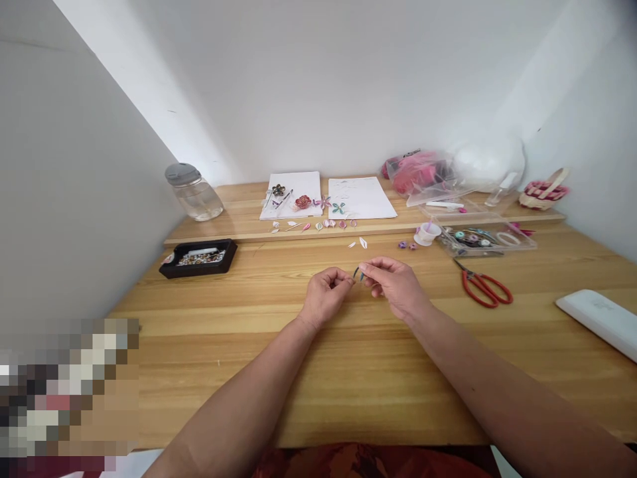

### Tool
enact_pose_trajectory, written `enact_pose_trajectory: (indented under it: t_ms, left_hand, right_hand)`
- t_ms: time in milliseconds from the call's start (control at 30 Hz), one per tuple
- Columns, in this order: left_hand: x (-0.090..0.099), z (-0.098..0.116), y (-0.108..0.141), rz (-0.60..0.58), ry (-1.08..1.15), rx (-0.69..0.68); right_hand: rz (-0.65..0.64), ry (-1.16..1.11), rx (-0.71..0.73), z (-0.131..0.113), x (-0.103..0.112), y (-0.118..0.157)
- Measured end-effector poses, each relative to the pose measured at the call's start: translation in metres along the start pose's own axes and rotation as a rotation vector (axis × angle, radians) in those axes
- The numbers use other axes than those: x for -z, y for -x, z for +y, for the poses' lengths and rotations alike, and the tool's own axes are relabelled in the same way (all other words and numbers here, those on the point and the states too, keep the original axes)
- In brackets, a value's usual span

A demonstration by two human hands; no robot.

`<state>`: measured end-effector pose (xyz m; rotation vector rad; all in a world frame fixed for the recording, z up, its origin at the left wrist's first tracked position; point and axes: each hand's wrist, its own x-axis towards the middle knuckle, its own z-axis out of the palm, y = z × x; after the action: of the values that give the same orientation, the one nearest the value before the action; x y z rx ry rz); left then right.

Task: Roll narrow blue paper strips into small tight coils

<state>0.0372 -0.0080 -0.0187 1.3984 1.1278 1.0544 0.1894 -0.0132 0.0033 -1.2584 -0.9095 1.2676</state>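
Over the middle of the wooden table (223, 352), my left hand (328, 292) and my right hand (395, 282) are close together with fingertips pinched. Between them is a small, thin, dark blue-green curved piece (356, 271). My right thumb and forefinger hold it, and my left fingertips pinch at its lower end, where the detail is too small to tell. Two small white petal shapes (363, 243) lie just beyond my hands. A row of small pink and white petals (328, 224) runs along the raised shelf's edge.
Red-handled pliers (485, 289), a white case (600, 318) and a clear box of beads (480, 239) are at right. A black bead tray (199, 259) and a water jar (194, 192) stand at left. White papers (363, 198) with wire flowers lie behind.
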Motion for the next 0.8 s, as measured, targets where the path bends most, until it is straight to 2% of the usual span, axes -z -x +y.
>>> enact_pose_trajectory:
  t_ms: [467, 667, 800]
  left_hand:
    - [0.0004, -0.0018, 0.0000, -0.006, 0.040, -0.013]
    - [0.0010, -0.0011, 0.0004, -0.036, 0.096, 0.071]
    - [0.0020, -0.0028, -0.0005, -0.061, 0.118, 0.062]
  right_hand:
    - [-0.035, -0.129, -0.046, 0.0038, -0.0042, 0.0018]
    - [-0.065, -0.111, -0.027, 0.0029, -0.0020, 0.0014]
    - [-0.067, -0.122, -0.022, 0.0029, -0.0014, 0.0013]
